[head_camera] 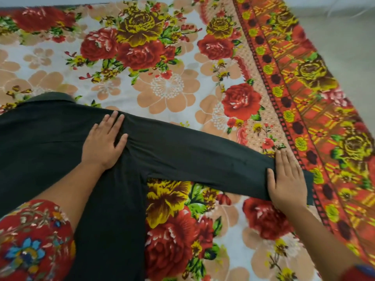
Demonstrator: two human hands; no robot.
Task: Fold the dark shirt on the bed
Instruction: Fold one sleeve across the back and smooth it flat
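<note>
Near left corner: red floral sleeve on the person's left arm, bare forearm running up and right from it. Near right corner: a bit of red cuff, blurred, with the right forearm reaching up and left.

Dark shirt lies flat on the bed, taking up the left side of the view. Its body runs from the near edge up to the middle and goes out of view on the left. Its right side edge drops straight toward the near edge, just right of the left forearm.

Shirt sleeve is stretched out to the right from the shoulder, flat on the bed and slanting slightly nearer toward its end.

Right hand lies palm down on the end of the shirt sleeve, fingers straight and together, thumb spread to the left. It presses the cloth and grips nothing. The sleeve end sticks out just right of the hand.

Left hand lies palm down on the shirt's shoulder where the sleeve starts, fingers straight and a little spread, pressing flat. Small wrinkles in the cloth sit right beside its fingers.

Collar is at the shirt's far edge, left of centre, slightly blurred.

The bed cover is a rose print, with an orange patterned border running down the right side. Far right beyond it is grey floor.
</note>
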